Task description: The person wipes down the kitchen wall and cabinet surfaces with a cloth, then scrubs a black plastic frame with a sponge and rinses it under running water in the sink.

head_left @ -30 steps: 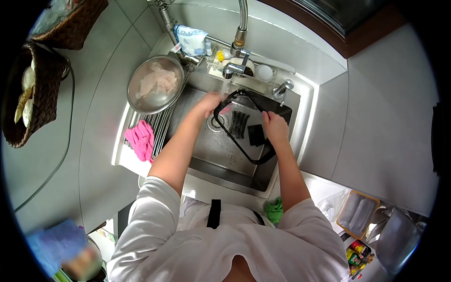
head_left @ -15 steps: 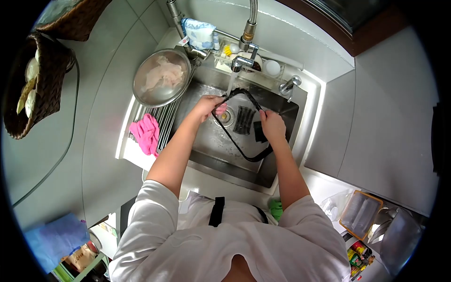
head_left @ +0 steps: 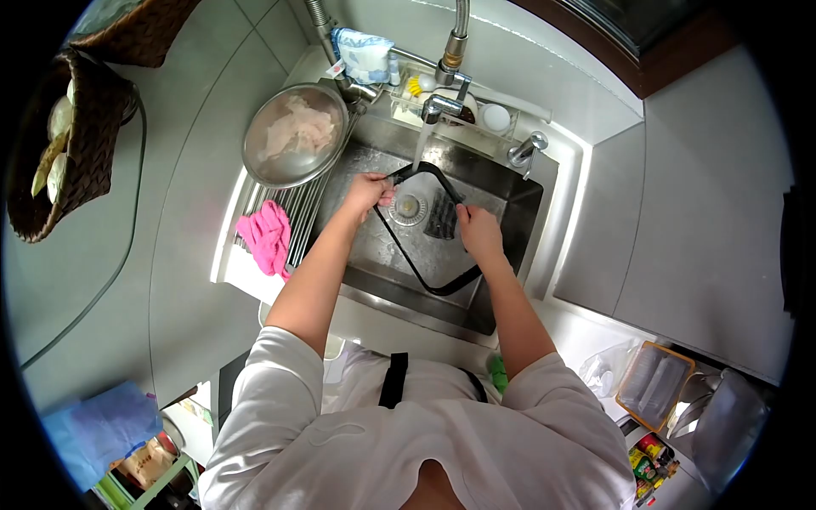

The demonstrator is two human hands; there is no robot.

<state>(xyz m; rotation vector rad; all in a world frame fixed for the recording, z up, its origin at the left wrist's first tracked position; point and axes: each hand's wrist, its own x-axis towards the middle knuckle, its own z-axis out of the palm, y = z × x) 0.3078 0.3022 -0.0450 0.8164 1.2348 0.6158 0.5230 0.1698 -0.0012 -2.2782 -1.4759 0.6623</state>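
Observation:
Over the sink (head_left: 365, 246) I hold a thin black rectangular frame (head_left: 459, 282) with rounded corners, tilted. Fingers of my left hand (head_left: 367, 195) are closed on its upper left side. My right hand (head_left: 480, 231) pinches the opposite side. Water from the faucet (head_left: 440, 106) runs down at the frame's upper corner. Beneath the frame, on the sink floor, lies a black ribbed piece (head_left: 441, 214), close to my right hand. The round drain (head_left: 408, 208) shows through the frame's opening.
A metal bowl (head_left: 295, 136) with pale, wet-looking contents sits on the drying rack at the left, near pink gloves or cloth (head_left: 265, 238). A soap dispenser (head_left: 527, 150) stands at the back right. A wire caddy (head_left: 493, 119) holds sponges and brushes behind the sink.
The black frame has shifted slightly left and turned a little in my hands. Both hands have moved a bit left. A small black piece near my right hand no longer shows.

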